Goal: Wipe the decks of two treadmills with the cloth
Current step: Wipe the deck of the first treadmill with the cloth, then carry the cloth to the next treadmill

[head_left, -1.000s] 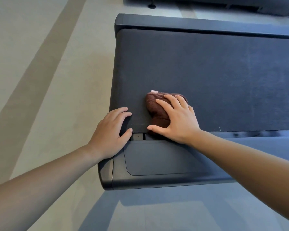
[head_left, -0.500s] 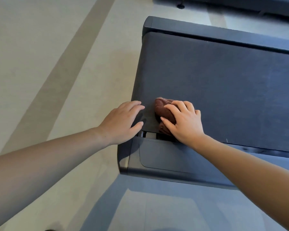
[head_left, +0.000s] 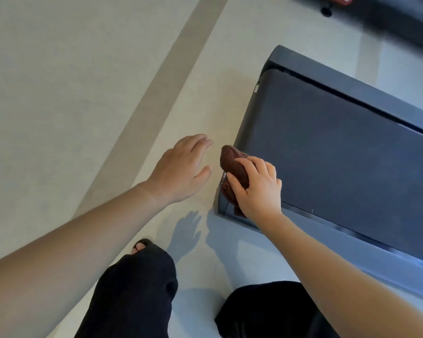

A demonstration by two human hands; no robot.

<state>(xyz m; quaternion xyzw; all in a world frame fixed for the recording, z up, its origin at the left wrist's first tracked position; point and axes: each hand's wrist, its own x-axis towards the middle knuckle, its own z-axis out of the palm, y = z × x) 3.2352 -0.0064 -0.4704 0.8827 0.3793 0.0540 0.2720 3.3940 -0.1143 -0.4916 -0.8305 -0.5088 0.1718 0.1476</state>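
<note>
Maroon cloth point(head_left: 232, 164), bunched, sat at the corner of the dark treadmill deck point(head_left: 340, 152), gripped in my right hand point(head_left: 259, 189) with thumb and fingers curled over it. My left hand point(head_left: 181, 167) hung over the pale floor point(head_left: 59, 93) just beside the cloth, fingers loose and spread, holding nothing.

Left hand point(head_left: 181, 167) hovering palm-down, fingers point(head_left: 200, 142) relaxed and slightly spread, holding nothing; bare left forearm reaching in from lower left. Right hand point(head_left: 258, 189) curling fingers and thumb round crumpled dark-brown terry cloth point(head_left: 231, 162); bare right forearm stretching in from lower right.
</note>
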